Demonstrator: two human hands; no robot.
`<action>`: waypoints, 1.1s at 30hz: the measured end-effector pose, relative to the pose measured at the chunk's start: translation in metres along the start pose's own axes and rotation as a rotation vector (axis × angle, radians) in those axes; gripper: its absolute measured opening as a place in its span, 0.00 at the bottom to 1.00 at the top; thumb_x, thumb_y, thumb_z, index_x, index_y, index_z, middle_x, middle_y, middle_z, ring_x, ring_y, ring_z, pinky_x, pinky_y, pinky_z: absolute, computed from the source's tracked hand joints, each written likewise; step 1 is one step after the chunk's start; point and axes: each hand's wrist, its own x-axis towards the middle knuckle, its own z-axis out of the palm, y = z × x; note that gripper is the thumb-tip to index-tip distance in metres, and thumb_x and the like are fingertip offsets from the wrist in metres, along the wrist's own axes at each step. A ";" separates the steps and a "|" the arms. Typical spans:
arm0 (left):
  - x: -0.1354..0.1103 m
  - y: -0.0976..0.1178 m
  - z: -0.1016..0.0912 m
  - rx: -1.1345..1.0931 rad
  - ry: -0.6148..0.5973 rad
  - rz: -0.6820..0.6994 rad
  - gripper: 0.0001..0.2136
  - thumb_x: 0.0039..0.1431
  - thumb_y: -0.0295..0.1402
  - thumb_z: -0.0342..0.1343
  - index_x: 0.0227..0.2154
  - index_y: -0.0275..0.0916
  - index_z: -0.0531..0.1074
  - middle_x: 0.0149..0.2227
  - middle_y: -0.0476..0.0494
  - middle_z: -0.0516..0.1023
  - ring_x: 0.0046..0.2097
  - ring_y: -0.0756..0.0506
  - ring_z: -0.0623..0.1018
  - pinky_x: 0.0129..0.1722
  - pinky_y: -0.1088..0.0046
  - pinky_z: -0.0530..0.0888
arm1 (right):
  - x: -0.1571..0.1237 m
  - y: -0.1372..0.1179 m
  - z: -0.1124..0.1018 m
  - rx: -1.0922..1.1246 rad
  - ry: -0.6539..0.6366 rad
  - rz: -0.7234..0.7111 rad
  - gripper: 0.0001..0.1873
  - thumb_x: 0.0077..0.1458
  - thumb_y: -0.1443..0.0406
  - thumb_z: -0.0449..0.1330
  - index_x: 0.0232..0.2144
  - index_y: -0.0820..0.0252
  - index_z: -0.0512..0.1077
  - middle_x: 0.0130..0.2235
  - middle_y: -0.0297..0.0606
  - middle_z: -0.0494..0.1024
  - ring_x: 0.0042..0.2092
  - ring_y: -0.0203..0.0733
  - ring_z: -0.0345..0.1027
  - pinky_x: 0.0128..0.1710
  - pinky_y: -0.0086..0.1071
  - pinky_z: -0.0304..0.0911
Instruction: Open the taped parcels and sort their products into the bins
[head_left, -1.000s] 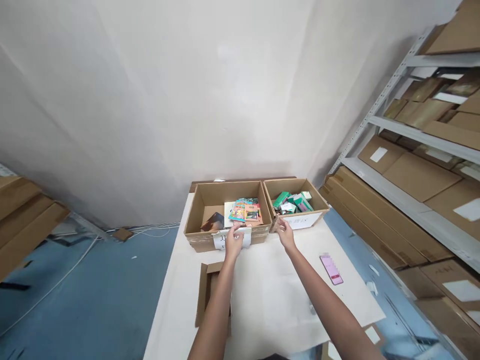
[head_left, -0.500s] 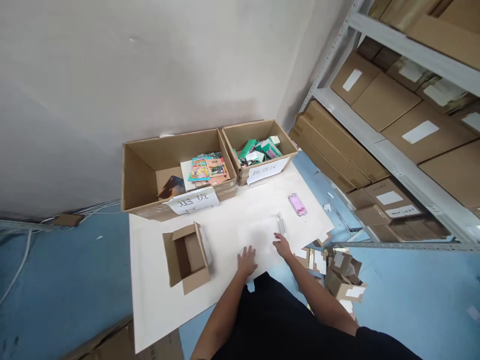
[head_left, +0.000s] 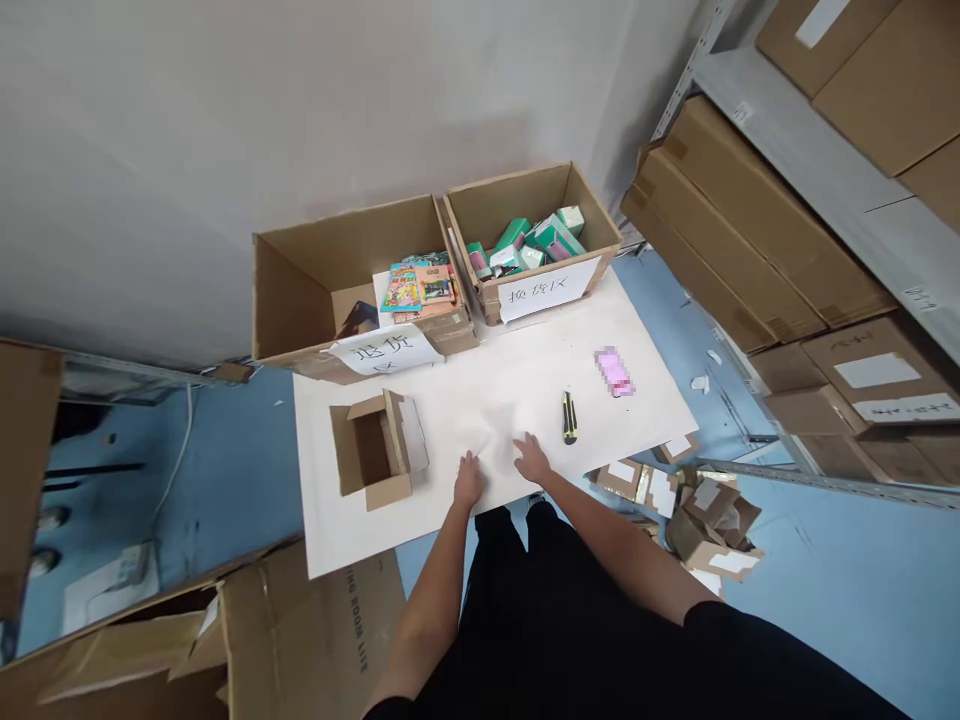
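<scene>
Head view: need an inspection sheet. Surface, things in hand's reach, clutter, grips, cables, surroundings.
Surface: white table; patch between the grips too blurred to read.
Things: cutter right of the right grip; small open carton left of the left grip.
Clutter: pink item, pixelated, beside the cutter; loose cartons on the floor, right.
Grips: both near the front edge, apart; whether either holds anything unclear.
Cables: white cable, floor, left.
Surroundings: booklet box and green-pack box along the table's back; wall behind; loaded shelf right.
</scene>
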 end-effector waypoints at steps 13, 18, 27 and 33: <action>-0.071 0.021 -0.005 -0.431 0.045 0.360 0.16 0.60 0.36 0.59 0.48 0.43 0.83 0.56 0.38 0.82 0.61 0.35 0.77 0.67 0.47 0.67 | -0.037 -0.048 -0.008 0.866 0.255 0.108 0.22 0.32 0.55 0.72 0.31 0.58 0.75 0.32 0.36 0.80 0.36 0.46 0.75 0.37 0.36 0.70; -0.071 -0.030 -0.151 -0.191 0.485 0.420 0.17 0.56 0.32 0.63 0.50 0.43 0.83 0.60 0.37 0.79 0.69 0.34 0.68 0.73 0.51 0.58 | -0.050 -0.149 0.013 0.764 0.424 -0.118 0.17 0.40 0.53 0.69 0.30 0.54 0.71 0.31 0.32 0.76 0.34 0.42 0.69 0.35 0.33 0.66; -0.062 -0.112 -0.195 0.520 0.371 0.258 0.32 0.56 0.38 0.69 0.63 0.36 0.71 0.77 0.26 0.50 0.77 0.25 0.49 0.70 0.41 0.60 | -0.020 -0.311 0.135 0.128 0.561 -0.654 0.07 0.56 0.65 0.56 0.34 0.57 0.74 0.35 0.37 0.78 0.38 0.43 0.70 0.43 0.34 0.67; -0.057 -0.126 -0.161 0.466 0.432 0.256 0.14 0.61 0.32 0.64 0.50 0.38 0.78 0.77 0.30 0.49 0.77 0.29 0.51 0.69 0.48 0.64 | 0.006 -0.290 0.169 -0.507 0.109 -0.524 0.11 0.49 0.70 0.66 0.38 0.61 0.80 0.36 0.45 0.83 0.43 0.51 0.78 0.45 0.36 0.72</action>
